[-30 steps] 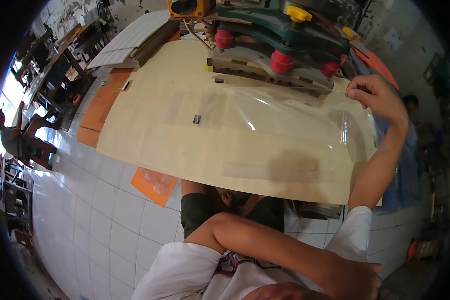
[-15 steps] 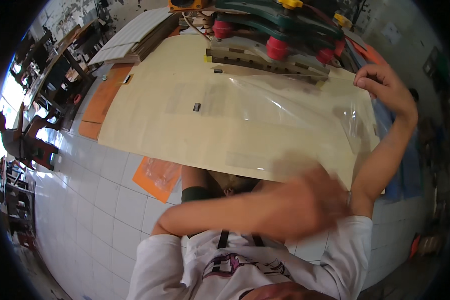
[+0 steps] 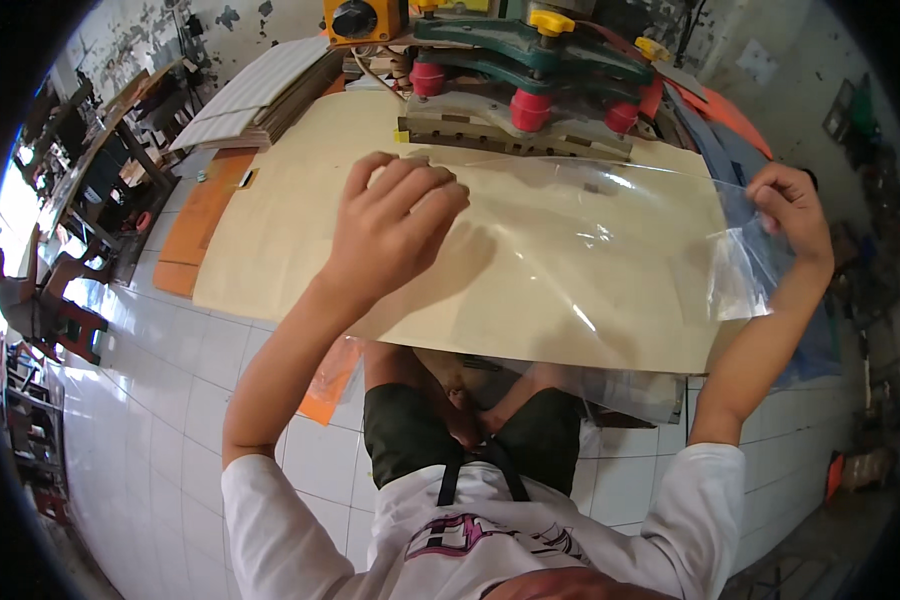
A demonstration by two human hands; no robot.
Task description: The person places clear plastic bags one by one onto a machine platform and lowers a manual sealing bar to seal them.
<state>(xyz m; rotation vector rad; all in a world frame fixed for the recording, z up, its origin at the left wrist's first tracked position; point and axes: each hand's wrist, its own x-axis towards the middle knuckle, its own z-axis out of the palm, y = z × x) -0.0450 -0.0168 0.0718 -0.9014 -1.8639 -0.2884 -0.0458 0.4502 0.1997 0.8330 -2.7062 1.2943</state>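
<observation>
A clear plastic sheet [image 3: 560,255] is spread above a pale cream tabletop [image 3: 260,235], with glare and creases on it. My right hand [image 3: 792,215] pinches the sheet's far right corner, and the rest of that side hangs in folds beside my forearm. My left hand [image 3: 395,220], its fingers curled, is at the sheet's far left part, and it seems to grip the edge there. The fingertips of the left hand are partly hidden behind its knuckles. Clear film also droops past the table's near edge, over my lap.
Behind the sheet stands a machine [image 3: 535,60] with dark green arms, yellow knobs and red cylinders. An orange box with a black dial [image 3: 355,20] is beside it. Stacked whitish panels [image 3: 255,90] lie at the far left. An orange sheet [image 3: 332,385] lies below the table.
My left hand has swung from low at the right up to the far left of the table. The plastic sheet is now drawn out between both hands. My right hand has lowered slightly.
</observation>
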